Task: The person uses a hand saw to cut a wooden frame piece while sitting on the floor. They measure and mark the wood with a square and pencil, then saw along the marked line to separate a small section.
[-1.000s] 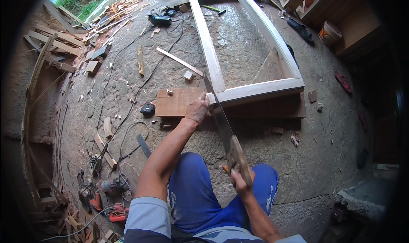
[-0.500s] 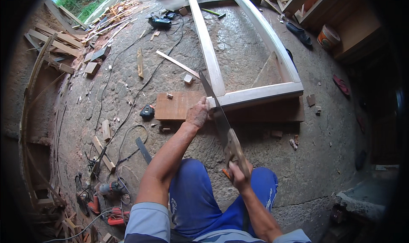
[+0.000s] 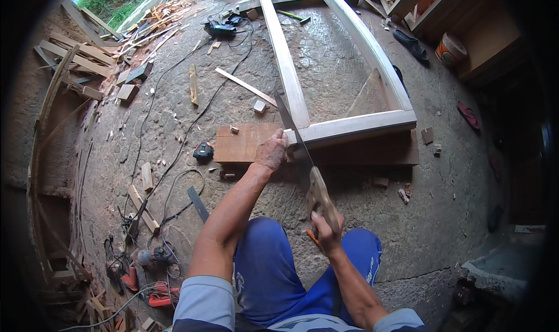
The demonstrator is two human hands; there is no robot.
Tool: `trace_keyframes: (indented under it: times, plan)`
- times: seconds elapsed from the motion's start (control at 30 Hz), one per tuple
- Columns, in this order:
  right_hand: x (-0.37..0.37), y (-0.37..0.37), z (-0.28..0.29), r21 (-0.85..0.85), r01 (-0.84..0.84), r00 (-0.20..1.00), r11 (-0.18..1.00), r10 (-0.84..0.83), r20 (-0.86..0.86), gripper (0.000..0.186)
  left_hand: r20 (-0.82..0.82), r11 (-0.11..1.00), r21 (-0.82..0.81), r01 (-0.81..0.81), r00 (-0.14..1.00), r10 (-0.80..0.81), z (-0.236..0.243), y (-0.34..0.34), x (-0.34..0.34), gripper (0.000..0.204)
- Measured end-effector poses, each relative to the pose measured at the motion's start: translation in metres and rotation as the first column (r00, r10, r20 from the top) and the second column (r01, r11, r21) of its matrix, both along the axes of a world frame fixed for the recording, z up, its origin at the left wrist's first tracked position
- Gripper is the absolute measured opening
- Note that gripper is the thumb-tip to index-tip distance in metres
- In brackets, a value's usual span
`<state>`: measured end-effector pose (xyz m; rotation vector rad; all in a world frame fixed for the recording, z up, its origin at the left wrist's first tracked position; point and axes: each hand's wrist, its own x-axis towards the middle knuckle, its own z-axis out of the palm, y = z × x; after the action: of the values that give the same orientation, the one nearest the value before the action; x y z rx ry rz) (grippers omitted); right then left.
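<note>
My right hand point(image 3: 327, 230) is wrapped round the wooden handle of a handsaw point(image 3: 318, 195). The saw's blade slants up and to the left across the near left corner of a pale wooden frame point(image 3: 355, 124), at the stub that sticks out past the upright. My left hand point(image 3: 271, 151) grips this stub just left of the blade, its fingertips partly hidden. A thick brown wooden block point(image 3: 239, 144) lies under the frame's near rail. By my right hand a thin orange stick point(image 3: 312, 237) pokes out; what it is I cannot make out.
On the rough floor lie a tape measure point(image 3: 203, 151), a small white block point(image 3: 259, 106), a hammer point(image 3: 294, 17) and a black power tool point(image 3: 220, 29). Cords and an angle grinder point(image 3: 152, 256) are at the lower left. Scrap wood point(image 3: 81, 58) fills the far left; a bucket point(image 3: 450, 49) stands far right.
The saw and my right hand have slid a little forward, away from me. My left hand keeps its hold on the frame's corner. The whole view has shifted slightly.
</note>
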<state>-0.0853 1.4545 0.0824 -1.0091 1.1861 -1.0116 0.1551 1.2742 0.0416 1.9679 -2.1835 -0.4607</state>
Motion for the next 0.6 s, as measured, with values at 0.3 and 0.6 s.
trace_keyframes:
  times: [0.3, 0.6]
  plan:
    - [0.012, 0.002, -0.039, -0.089, 0.048, 0.986, 0.995, -0.061, -0.154, 0.055, -0.14, 0.98, 0.13, -0.148, 0.976, 0.166, 0.018, 0.0, -0.026, 0.044]
    - [-0.069, 0.136, 0.048, 0.14, 0.025, 0.998, 0.99, -0.017, -0.06, 0.063, -0.028, 0.979, -0.2, 0.034, 0.999, -0.041, -0.025, -0.003, 0.011, 0.033]
